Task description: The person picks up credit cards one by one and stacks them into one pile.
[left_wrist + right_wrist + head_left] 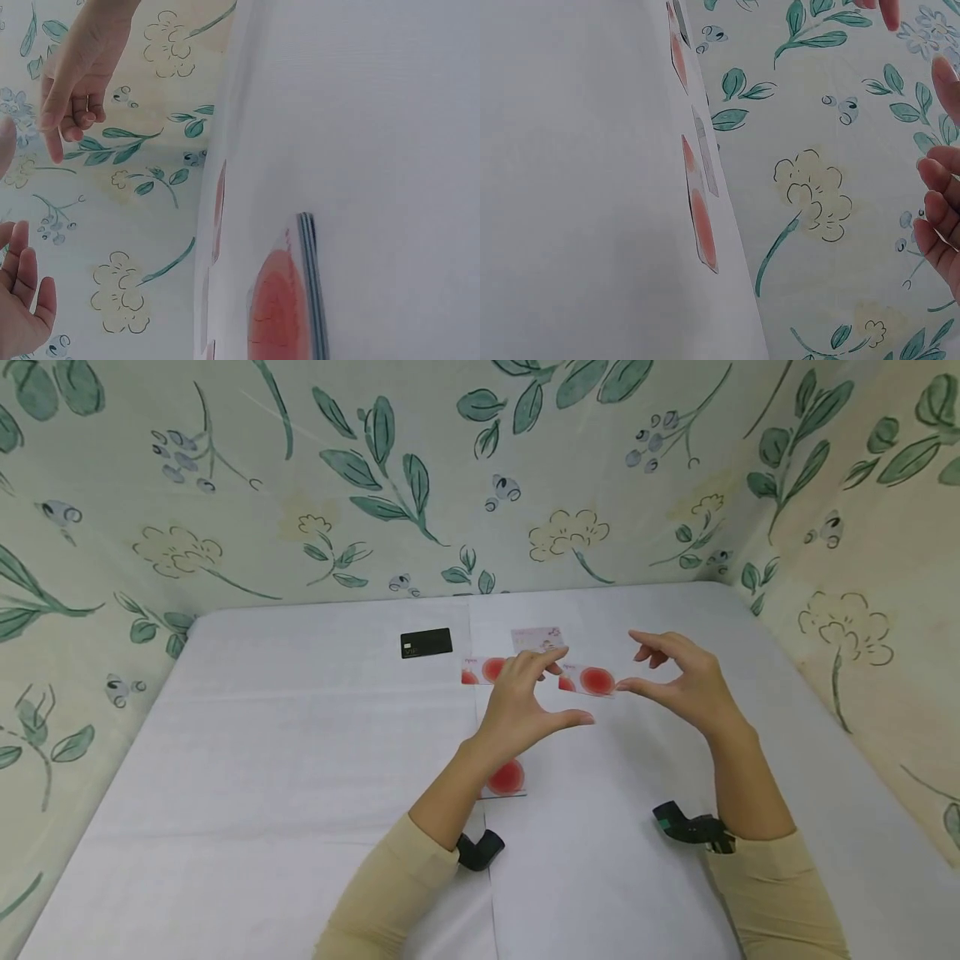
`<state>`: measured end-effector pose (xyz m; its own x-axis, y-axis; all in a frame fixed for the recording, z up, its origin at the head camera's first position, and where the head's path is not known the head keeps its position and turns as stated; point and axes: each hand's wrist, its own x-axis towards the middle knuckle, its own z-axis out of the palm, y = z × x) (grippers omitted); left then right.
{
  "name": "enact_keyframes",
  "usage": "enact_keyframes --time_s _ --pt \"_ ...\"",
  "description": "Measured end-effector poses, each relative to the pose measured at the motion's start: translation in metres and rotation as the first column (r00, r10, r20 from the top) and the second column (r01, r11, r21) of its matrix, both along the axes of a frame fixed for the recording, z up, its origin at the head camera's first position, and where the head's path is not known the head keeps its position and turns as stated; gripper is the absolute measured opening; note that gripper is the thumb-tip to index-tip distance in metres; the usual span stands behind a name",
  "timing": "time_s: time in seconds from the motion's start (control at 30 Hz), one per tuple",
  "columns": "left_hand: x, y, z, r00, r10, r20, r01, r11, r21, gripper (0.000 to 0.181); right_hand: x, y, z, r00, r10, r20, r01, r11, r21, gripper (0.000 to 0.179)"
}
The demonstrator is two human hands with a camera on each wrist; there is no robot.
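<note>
Both hands hover above the white table, holding nothing. My left hand (525, 702) has its thumb and fingers spread apart in a wide curve. Facing it, my right hand (686, 685) keeps a similar gap between thumb and fingers. Between them in the head view lies a white card with red circles (596, 681). A matching card (492, 670) is partly covered by the left fingers. Behind lies a pale pink card (536, 638). A stack of red-circle cards (507, 778), partly hidden by the left wrist, shows its layered edge (311, 285) in the left wrist view.
A black card with a chip and VIP lettering (426, 643) lies at the back, left of the other cards. The white tabletop (247, 760) has a seam through its middle. Leaf-patterned cloth (420, 552) rises behind the table and along its sides.
</note>
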<state>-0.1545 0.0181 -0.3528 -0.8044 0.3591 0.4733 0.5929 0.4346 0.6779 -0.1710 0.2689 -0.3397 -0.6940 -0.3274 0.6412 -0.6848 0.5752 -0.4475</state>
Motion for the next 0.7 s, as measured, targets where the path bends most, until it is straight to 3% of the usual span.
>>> enact_keyframes --time_s 0.13,0.4,0.7 --pt "-0.006 0.01 -0.005 0.998 0.023 0.054 -0.023 1.0 0.001 0.083 -0.003 0.007 -0.003 0.999 -0.037 0.006 0.037 0.999 0.02 0.063" --pt "-0.015 0.023 -0.016 0.979 0.062 0.195 -0.061 0.998 -0.015 0.083 -0.007 0.01 -0.007 0.995 -0.077 0.062 0.076 0.997 0.021 0.069" --pt "-0.028 0.038 -0.03 0.934 0.094 0.345 -0.131 0.988 0.085 0.08 -0.011 0.011 -0.014 0.966 -0.144 0.214 0.139 0.99 0.038 0.065"
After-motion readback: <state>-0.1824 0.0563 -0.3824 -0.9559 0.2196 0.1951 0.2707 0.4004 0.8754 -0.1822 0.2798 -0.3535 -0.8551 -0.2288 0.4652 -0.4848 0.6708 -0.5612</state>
